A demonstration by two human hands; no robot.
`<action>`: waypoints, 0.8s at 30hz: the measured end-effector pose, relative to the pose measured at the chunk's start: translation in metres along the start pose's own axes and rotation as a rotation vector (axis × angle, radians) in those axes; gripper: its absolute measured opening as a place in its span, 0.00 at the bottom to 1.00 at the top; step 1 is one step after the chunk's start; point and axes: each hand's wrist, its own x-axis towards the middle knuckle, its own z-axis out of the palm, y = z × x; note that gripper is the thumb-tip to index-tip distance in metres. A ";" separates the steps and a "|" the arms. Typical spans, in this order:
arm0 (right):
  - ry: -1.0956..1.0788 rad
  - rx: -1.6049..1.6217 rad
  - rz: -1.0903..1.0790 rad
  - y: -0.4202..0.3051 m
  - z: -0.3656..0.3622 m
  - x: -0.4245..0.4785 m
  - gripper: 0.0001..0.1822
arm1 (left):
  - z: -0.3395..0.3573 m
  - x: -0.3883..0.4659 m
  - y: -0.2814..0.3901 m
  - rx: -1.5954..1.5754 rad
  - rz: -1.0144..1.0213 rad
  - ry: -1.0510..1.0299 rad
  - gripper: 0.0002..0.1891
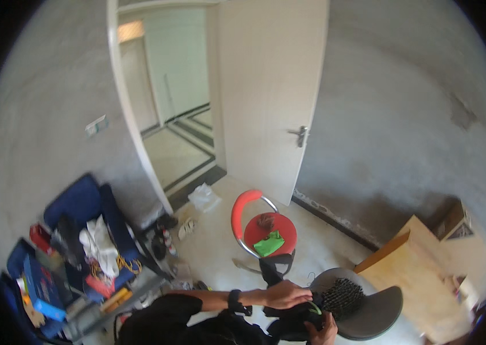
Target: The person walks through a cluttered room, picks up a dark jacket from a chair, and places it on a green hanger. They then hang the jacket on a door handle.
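Note:
My left hand (288, 295), with a dark band on its wrist, pinches the upper part of a black cloth garment (288, 325). My right hand (323, 331) grips the same dark cloth lower down and to the right. Between both hands runs a thin light-green curved strip (314, 308); its full shape is hidden. A thin wire hook (311, 276) shows just above them. Right beside my hands, a grey chair (381, 312) carries a dark bundle with a criss-cross pattern (343, 298).
A red round stool (288, 226) with a backrest bears a green cloth (269, 244). At left, a blue sofa (74, 198) is piled with clothes and boxes. Shoes (187, 228) and a plastic bag (205, 197) lie near the open door (269, 95). Wooden furniture (407, 276) stands at right.

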 end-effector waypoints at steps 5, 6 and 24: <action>0.033 -0.311 -0.285 0.005 0.032 0.049 0.20 | -0.075 -0.031 -0.048 0.023 -0.099 0.250 0.06; 0.003 -0.405 -0.277 0.029 0.040 0.052 0.19 | -0.087 -0.031 -0.058 0.021 -0.131 0.260 0.06; -0.218 0.377 0.172 0.008 0.111 0.169 0.16 | -0.241 -0.189 -0.190 0.058 -0.752 0.971 0.10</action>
